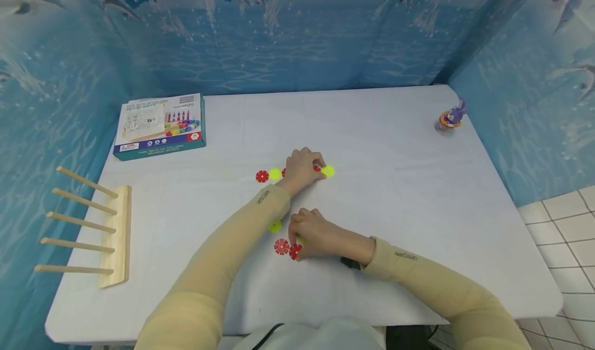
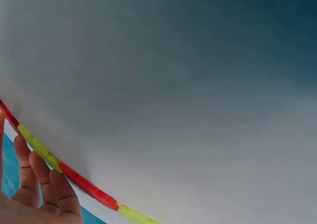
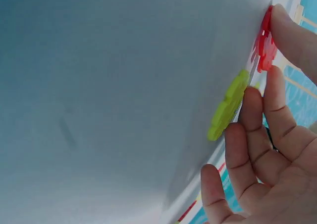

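Note:
My left hand [image 1: 303, 169] reaches over a row of flat round notched discs, red and yellow by turns. Its thumb and index finger pinch a yellow disc [image 1: 329, 171] at the row's right end, beside a red disc [image 1: 317, 168]. In the left wrist view, other fingers rest along the row, near a red disc [image 2: 86, 185]. Closer to me, my right hand [image 1: 321, 235] pinches a red disc [image 1: 295, 252] between thumb and index finger, touching or almost touching another red disc [image 1: 281, 247]. A yellow disc [image 3: 228, 106] lies by its other fingers.
A wooden rack [image 1: 122, 236] with several pegs lies at the left. Behind it is a flat game box [image 1: 158, 125]. A small purple figurine [image 1: 452, 116] stands at the far right. Another yellow disc [image 1: 275, 226] shows beside the left sleeve on the white table [image 1: 409, 200].

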Available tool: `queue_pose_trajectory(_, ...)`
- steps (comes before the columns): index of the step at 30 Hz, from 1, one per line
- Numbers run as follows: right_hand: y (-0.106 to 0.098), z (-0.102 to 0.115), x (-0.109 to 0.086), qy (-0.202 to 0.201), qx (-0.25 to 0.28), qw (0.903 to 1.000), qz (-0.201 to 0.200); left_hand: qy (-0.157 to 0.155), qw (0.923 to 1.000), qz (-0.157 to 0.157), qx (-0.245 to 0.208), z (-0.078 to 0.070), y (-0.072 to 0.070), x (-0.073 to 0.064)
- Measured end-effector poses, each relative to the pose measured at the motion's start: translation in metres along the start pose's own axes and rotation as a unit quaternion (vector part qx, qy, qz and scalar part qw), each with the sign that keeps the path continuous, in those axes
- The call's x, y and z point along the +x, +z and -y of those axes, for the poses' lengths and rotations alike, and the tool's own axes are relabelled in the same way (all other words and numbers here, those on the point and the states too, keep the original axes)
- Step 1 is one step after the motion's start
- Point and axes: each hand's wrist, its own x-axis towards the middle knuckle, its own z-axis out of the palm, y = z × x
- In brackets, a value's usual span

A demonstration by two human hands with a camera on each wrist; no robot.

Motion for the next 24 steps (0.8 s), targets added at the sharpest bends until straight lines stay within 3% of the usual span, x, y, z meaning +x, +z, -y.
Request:
queue_pose_trajectory(11, -0.004, -0.003, -0.008, -0.049, 0.05, 0.9974, -0.016, -0.003, 1.0, 0.0, 0.006, 0.001, 0.002, 0.001)
queue_pose_trajectory(15, -0.015, -0.017, -0.015, -0.059, 0.11, 0.9921, -0.013, -0.002, 1.0, 0.002, -0.002, 0.0, 0.001, 0.0)
queue_pose_trajectory(20, -0.042, -0.05, -0.022, 0.007, 0.223, 0.9742, -0.033, -0.006, 1.0, 0.004, -0.002, -0.003, -0.001, -0.003)
queue_pose_trajectory(24, -0.065, -0.079, -0.025, 0.074, 0.217, 0.97, -0.081, -0.008, 0.9999, 0.003, 0.007, -0.004, -0.002, -0.003)
